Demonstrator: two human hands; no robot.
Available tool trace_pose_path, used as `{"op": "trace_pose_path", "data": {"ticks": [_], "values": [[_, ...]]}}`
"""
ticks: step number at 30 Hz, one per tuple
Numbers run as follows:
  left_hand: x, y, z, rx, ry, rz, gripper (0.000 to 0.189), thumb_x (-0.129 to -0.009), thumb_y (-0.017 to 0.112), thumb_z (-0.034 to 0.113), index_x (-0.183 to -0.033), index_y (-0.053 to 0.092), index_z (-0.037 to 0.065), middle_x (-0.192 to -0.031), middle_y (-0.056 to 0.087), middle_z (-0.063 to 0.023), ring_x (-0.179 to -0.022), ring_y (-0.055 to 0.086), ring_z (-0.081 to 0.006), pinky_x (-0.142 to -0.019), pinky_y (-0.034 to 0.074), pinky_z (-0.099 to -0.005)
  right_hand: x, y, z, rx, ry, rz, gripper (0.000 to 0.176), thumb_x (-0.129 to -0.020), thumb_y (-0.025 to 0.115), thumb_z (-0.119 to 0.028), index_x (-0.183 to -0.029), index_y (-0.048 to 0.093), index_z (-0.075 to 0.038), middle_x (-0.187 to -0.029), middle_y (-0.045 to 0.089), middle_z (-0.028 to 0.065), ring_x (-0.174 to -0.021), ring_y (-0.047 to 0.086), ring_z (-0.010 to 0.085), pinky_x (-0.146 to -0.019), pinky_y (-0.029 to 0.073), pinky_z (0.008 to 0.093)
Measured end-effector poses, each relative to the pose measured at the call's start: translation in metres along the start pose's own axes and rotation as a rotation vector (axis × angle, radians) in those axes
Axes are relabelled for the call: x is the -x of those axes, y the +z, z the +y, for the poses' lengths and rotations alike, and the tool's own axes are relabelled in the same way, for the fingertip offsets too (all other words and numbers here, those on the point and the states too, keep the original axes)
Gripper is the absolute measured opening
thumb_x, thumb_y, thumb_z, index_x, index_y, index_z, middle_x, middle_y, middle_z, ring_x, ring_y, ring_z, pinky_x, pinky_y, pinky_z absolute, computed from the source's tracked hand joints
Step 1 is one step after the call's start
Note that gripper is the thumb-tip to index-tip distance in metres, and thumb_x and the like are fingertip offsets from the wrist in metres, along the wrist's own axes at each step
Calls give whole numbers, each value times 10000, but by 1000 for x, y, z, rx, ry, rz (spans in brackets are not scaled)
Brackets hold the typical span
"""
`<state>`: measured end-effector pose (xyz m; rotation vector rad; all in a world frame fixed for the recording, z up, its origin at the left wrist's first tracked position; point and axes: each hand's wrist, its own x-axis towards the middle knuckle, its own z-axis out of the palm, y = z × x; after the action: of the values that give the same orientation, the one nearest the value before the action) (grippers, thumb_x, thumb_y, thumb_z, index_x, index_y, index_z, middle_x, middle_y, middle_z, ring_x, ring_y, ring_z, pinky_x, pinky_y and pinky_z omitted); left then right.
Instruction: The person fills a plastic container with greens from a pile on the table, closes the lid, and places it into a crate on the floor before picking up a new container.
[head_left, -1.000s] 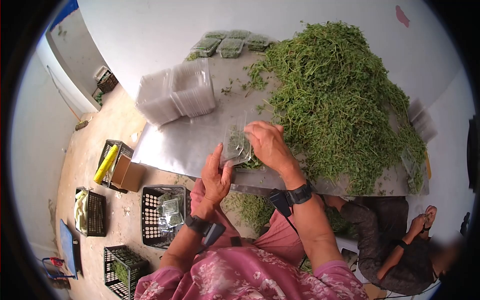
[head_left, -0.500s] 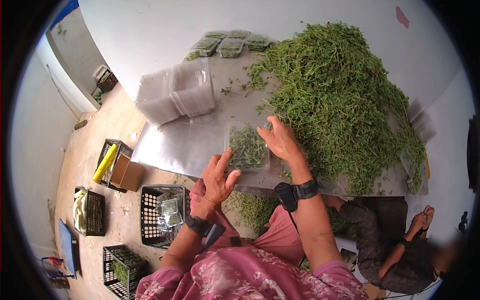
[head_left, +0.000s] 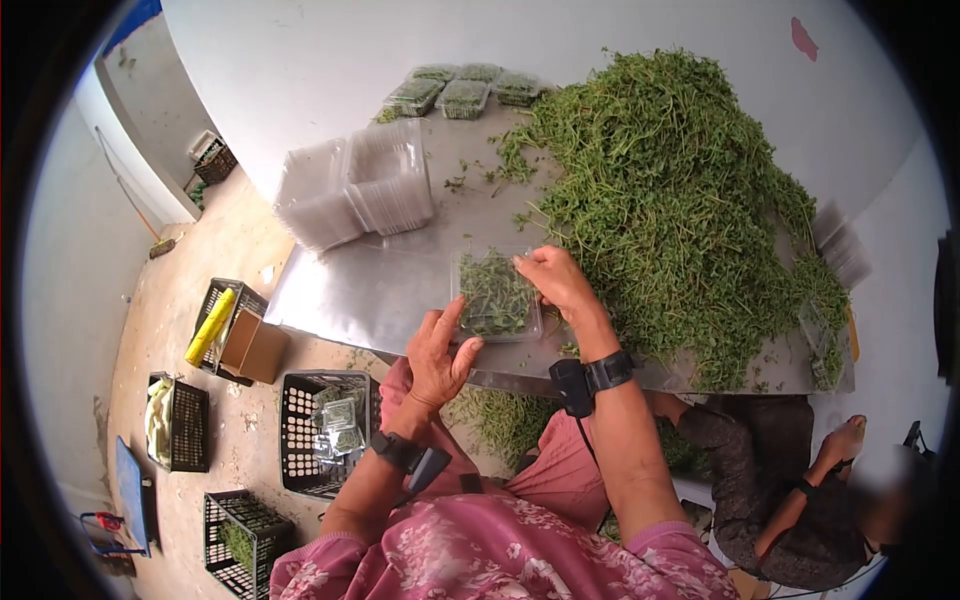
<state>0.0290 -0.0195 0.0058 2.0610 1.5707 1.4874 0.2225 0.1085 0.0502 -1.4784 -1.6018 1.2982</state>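
Clear box [head_left: 495, 295], packed with green sprigs, is seen lying flat on the table [head_left: 350, 295] near its front edge, just left of the herb heap [head_left: 680, 180]. Left hand [head_left: 438, 358] is held open with fingers spread, thumb and forefinger tips set against the box's near left corner; nothing is grasped. Right hand [head_left: 560, 280] is laid on the box's right rim, fingers bent over the far corner; whether the rim is pinched or only pressed cannot be told. Black bands [head_left: 607, 371] are worn on both wrists. Loose sprigs are scattered on the table about the box. A stack [head_left: 355, 190] of empty boxes is noted further back on the left, well apart; filled boxes [head_left: 460, 92] are lined up at the far end. On the floor below, a black crate [head_left: 298, 440] holding packs is seen just left of the left arm; a carton [head_left: 255, 348] and a yellow roll [head_left: 212, 328] lie beyond it. A second person [head_left: 780, 490] is seated at lower right, beside the table
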Motion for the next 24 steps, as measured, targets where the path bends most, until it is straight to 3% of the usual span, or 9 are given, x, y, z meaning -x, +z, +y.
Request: {"op": "trace_pose_path", "data": {"ticks": [2,5,8,19,24], "values": [[0,0,0,2,-4,-1,577,-863,683,377,-1316,539,51,-859,535,-117,-701,548,-272,-629,450,-360,4,0,-2,-91,25,2,490,-851,714,-393,-994,624,68,-775,609,68,-651,555,127,-531,467,294],[0,0,1,19,-10,0,571,-863,683,366,-1316,539,50,-856,531,-120,-702,544,-277,-632,448,-364,3,1,0,-152,57,10,449,-856,709,-412,-952,634,21,-725,584,16,-612,531,114,-512,437,257],[-1,0,2,16,5,8,567,-863,683,354,-1316,537,47,-857,529,-125,-699,537,-282,-634,446,-367,-9,-7,15,-253,81,-158,437,-851,711,-431,-950,630,-13,-731,569,2,-611,511,108,-504,418,246],[12,2,15,152,-52,-41,598,-847,717,310,-1320,500,17,-836,531,-113,-678,529,-233,-637,443,-358,-5,2,6,-213,-35,-76,373,-878,691,-382,-904,647,-13,-698,538,-24,-604,459,78,-511,381,266],[24,9,22,23,98,-29,654,-825,744,278,-1338,462,-13,-789,541,-90,-688,543,-233,-639,439,-352,-10,7,14,-213,-101,-88,364,-891,682,-355,-886,658,8,-691,532,-27,-627,449,70,-526,379,276]]}}
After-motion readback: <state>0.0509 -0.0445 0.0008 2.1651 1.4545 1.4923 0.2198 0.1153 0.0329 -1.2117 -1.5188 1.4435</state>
